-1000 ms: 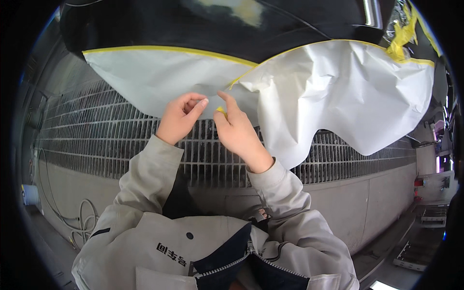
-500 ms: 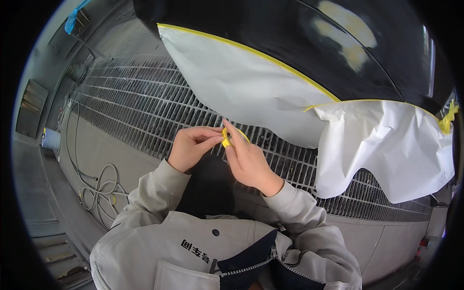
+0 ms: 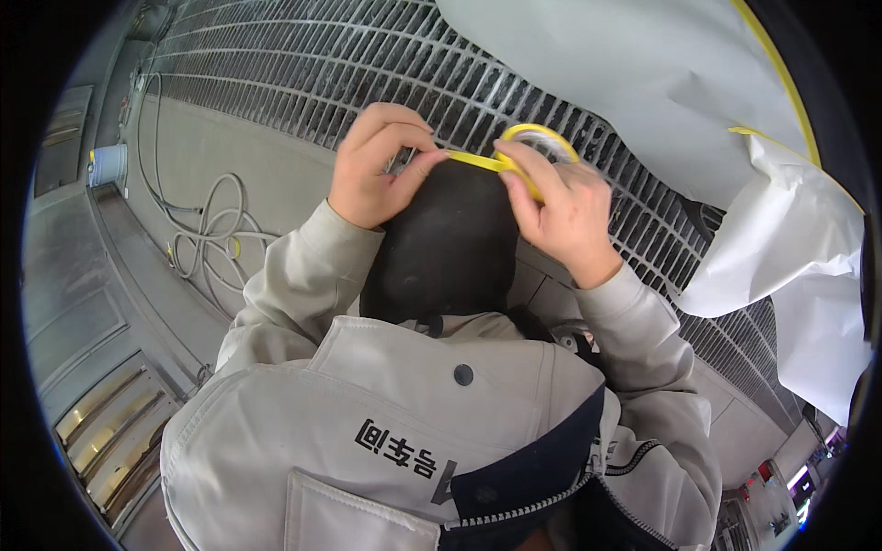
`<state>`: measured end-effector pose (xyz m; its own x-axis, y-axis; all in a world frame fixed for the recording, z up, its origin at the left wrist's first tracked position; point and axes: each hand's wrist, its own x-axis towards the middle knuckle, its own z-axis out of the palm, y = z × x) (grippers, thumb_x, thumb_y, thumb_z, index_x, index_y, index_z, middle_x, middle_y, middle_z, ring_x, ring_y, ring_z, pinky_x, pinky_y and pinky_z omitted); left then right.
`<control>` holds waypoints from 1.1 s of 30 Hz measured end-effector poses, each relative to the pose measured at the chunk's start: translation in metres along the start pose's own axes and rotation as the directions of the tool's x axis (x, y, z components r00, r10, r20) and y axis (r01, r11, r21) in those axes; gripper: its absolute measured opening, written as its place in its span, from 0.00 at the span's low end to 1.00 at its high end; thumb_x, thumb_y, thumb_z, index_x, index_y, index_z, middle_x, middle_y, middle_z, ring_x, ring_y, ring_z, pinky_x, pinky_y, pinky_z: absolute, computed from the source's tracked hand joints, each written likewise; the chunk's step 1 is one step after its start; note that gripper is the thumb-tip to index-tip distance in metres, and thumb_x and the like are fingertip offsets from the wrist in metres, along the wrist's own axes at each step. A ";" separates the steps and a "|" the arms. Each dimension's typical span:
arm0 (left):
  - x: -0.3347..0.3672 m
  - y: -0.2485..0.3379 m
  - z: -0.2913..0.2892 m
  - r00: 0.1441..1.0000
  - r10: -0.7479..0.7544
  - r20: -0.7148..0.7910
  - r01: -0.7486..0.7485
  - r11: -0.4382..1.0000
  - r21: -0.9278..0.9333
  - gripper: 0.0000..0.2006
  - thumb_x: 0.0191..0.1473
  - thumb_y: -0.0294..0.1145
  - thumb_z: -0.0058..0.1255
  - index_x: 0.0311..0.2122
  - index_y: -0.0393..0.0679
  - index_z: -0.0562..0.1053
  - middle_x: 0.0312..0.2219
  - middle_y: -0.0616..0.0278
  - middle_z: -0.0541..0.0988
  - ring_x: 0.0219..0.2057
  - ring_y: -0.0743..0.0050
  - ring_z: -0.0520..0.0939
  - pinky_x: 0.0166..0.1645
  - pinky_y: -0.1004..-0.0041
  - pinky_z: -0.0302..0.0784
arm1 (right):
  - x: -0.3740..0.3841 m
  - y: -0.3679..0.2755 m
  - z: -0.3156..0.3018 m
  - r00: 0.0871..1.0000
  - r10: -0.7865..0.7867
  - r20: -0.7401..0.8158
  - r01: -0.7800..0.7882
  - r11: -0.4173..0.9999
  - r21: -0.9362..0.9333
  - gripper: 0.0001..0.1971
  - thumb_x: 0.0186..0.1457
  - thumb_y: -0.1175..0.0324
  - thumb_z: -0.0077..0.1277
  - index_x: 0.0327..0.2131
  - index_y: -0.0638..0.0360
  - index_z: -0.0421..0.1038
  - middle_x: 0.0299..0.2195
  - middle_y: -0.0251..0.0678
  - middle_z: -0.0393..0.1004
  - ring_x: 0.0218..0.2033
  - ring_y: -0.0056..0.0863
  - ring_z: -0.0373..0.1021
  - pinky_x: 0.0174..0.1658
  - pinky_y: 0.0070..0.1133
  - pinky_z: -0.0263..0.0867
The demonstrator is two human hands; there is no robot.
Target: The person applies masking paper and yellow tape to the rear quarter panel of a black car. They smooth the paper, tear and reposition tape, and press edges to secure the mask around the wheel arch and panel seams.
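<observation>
Between my two hands stretches a short strip of yellow masking tape [image 3: 475,160]. My left hand [image 3: 378,163] pinches the strip's free end between thumb and forefinger. At the other end my right hand [image 3: 562,204] grips the roll of masking tape [image 3: 562,140], with fingers over its ring and thumb below. Beneath the strip is my dark-clad knee [image 3: 446,243]. White masking paper [image 3: 634,73] hangs at the upper right, edged with yellow tape [image 3: 772,60]. Neither hand touches that paper.
A metal floor grating [image 3: 322,69] runs diagonally behind my hands. On the left, a coiled grey hose [image 3: 207,234] lies on the floor near a pale bucket [image 3: 108,165]. A crumpled second sheet of white paper [image 3: 781,230] hangs at the right.
My hands have moved apart, and a strip of tape now spans from the roll to my left fingers. The view has turned, so the papered dark panel sits farther right.
</observation>
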<state>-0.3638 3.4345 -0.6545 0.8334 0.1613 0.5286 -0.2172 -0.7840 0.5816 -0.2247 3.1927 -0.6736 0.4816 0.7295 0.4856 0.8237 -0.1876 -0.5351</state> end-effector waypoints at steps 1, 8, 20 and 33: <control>-0.005 -0.004 -0.001 0.997 0.027 -0.065 -0.026 0.999 0.024 0.13 0.47 0.22 0.79 0.37 0.42 0.83 0.40 0.59 0.83 0.41 0.58 0.84 0.44 0.65 0.81 | -0.003 0.002 0.003 1.000 0.013 0.009 -0.012 0.992 -0.128 0.15 0.63 0.63 0.67 0.53 0.43 0.84 0.21 0.28 0.80 0.19 0.31 0.76 0.29 0.29 0.71; 0.028 0.000 0.001 0.984 0.162 0.073 -0.156 0.985 -0.078 0.12 0.46 0.22 0.80 0.35 0.42 0.85 0.37 0.60 0.87 0.38 0.60 0.87 0.42 0.65 0.83 | -0.015 0.025 -0.024 0.998 0.056 0.000 -0.056 0.995 -0.087 0.05 0.67 0.61 0.65 0.44 0.43 0.84 0.27 0.30 0.84 0.24 0.39 0.79 0.31 0.32 0.74; 0.071 0.143 0.197 0.833 0.297 0.466 0.138 0.705 -0.696 0.07 0.57 0.24 0.75 0.35 0.39 0.84 0.32 0.61 0.87 0.32 0.70 0.88 0.38 0.71 0.84 | -0.195 -0.022 -0.217 0.828 0.498 -0.258 -0.560 0.751 -0.350 0.07 0.62 0.73 0.70 0.44 0.57 0.86 0.36 0.40 0.88 0.31 0.38 0.85 0.37 0.26 0.78; 0.023 0.216 0.273 0.702 0.561 0.439 0.072 0.557 -0.827 0.08 0.57 0.18 0.72 0.40 0.37 0.83 0.39 0.53 0.87 0.38 0.61 0.89 0.44 0.68 0.86 | -0.323 -0.077 -0.239 0.696 0.598 -0.396 -0.718 0.576 -0.392 0.10 0.54 0.73 0.74 0.41 0.53 0.87 0.20 0.27 0.75 0.18 0.26 0.70 0.28 0.25 0.63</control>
<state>-0.2533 3.1048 -0.6856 0.6865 -0.5892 0.4261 -0.4813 0.0710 0.8737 -0.3722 2.8146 -0.6235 0.9469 0.1353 0.2918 0.2459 -0.8894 -0.3853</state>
